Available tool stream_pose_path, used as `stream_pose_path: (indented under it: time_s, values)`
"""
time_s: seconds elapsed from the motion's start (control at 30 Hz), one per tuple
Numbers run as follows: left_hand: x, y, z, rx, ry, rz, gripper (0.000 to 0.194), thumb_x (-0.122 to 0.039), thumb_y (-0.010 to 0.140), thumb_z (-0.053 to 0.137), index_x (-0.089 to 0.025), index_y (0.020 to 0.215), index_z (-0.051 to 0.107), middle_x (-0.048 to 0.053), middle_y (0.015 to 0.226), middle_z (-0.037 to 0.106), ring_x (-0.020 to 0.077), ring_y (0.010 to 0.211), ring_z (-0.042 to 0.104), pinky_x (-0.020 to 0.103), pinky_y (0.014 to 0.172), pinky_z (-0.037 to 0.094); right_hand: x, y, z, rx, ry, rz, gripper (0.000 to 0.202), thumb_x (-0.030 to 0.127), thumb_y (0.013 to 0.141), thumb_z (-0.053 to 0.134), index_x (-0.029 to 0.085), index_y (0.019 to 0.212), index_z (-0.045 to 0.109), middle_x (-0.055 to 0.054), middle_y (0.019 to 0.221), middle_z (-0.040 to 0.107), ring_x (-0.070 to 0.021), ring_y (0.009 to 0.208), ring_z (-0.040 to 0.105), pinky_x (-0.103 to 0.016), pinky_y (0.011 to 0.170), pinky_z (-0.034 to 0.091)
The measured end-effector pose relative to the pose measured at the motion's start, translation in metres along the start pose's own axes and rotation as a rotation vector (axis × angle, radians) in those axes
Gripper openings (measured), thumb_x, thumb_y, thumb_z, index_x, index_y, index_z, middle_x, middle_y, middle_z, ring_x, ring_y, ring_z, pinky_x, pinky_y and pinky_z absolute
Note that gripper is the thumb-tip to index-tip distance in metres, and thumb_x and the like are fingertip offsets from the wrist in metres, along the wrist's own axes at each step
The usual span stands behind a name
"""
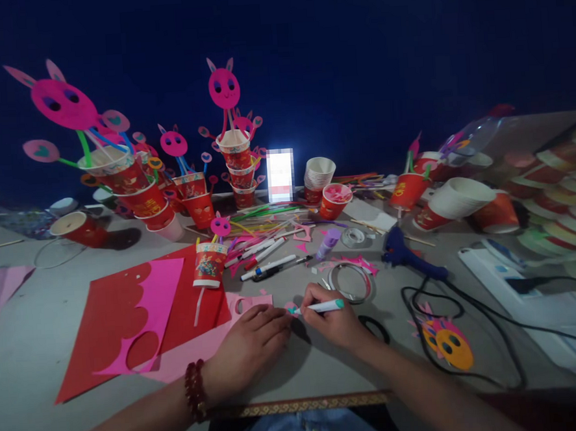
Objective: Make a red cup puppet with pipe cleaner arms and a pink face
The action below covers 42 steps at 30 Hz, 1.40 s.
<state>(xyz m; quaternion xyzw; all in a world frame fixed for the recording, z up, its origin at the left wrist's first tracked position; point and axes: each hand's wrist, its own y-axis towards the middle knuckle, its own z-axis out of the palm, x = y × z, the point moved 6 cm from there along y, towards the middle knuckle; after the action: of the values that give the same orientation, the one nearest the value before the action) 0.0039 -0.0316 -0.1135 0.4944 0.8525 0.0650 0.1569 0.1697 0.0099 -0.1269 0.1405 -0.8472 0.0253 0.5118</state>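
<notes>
My right hand [331, 320] grips a white marker [323, 306] with a green end, held like a pen. Its tip meets a small pink paper circle [290, 308] with a green mark on it. My left hand [259, 341] rests palm down on the table, its fingers close together and their tips holding the edge of that circle; the thumb is hidden. Under and beside my left hand lies a cut pink paper sheet [194, 354]. Scissors with black handles [374, 329] lie partly behind my right wrist.
Stacked red paper cups with pink paper faces [224, 88] stand at the back left. Markers [268, 267] and pipe cleaners [268, 213] lie mid-table. A blue glue gun [412, 256] trails a black cord to the right, near orange paper faces [455, 348]. Red card [94, 325] lies left.
</notes>
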Motion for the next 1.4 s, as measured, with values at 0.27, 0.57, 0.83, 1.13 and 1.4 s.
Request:
stream_pose_path:
  time_s: [0.27, 0.57, 0.83, 1.13, 1.4]
  values:
    - [0.0, 0.0, -0.001, -0.016, 0.003, 0.007, 0.022, -0.016, 0.1, 0.05, -0.016, 0.117, 0.064, 0.01, 0.13, 0.068, 0.023, 0.121, 0.059, 0.042, 0.105, 0.046, 0.003, 0.001, -0.003, -0.032, 0.003, -0.006, 0.014, 0.019, 0.082, 0.053, 0.023, 0.069, 0.048, 0.006, 0.059, 0.049, -0.0131, 0.055, 0.045, -0.025, 0.055, 0.031]
    - [0.0, 0.0, 0.0, -0.006, -0.013, 0.003, 0.023, -0.018, 0.101, 0.048, -0.015, 0.117, 0.063, 0.009, 0.132, 0.068, 0.0236, 0.121, 0.06, 0.043, 0.105, 0.047, 0.002, 0.002, -0.004, -0.049, 0.004, -0.017, 0.015, 0.02, 0.083, 0.052, 0.023, 0.069, 0.048, 0.006, 0.06, 0.049, -0.013, 0.056, 0.046, -0.025, 0.056, 0.032]
    - [0.001, 0.0, 0.0, -0.023, -0.024, 0.0, 0.022, -0.019, 0.101, 0.047, -0.017, 0.116, 0.063, 0.008, 0.131, 0.069, 0.0233, 0.12, 0.061, 0.042, 0.105, 0.047, 0.0, 0.0, -0.007, -0.107, 0.102, 0.012, 0.016, 0.022, 0.085, 0.053, 0.023, 0.07, 0.049, 0.004, 0.06, 0.055, -0.0144, 0.056, 0.05, -0.026, 0.056, 0.037]
    - [-0.001, 0.002, -0.004, -0.038, -0.032, -0.004, 0.021, -0.019, 0.099, 0.052, -0.017, 0.118, 0.063, 0.008, 0.126, 0.07, 0.0227, 0.12, 0.061, 0.043, 0.105, 0.049, 0.01, -0.004, -0.027, -0.178, 0.391, 0.075, 0.015, 0.035, 0.091, 0.06, 0.024, 0.085, 0.052, 0.004, 0.063, 0.06, -0.0121, 0.048, 0.05, -0.023, 0.046, 0.037]
    - [-0.017, 0.005, -0.006, 0.023, -0.011, 0.047, 0.017, -0.017, 0.098, 0.055, -0.017, 0.113, 0.062, 0.008, 0.133, 0.066, 0.0235, 0.12, 0.058, 0.04, 0.101, 0.049, 0.006, -0.007, -0.044, -0.126, 0.145, 0.021, 0.017, 0.028, 0.084, 0.061, 0.022, 0.07, 0.055, 0.004, 0.059, 0.052, -0.0136, 0.054, 0.048, -0.024, 0.052, 0.035]
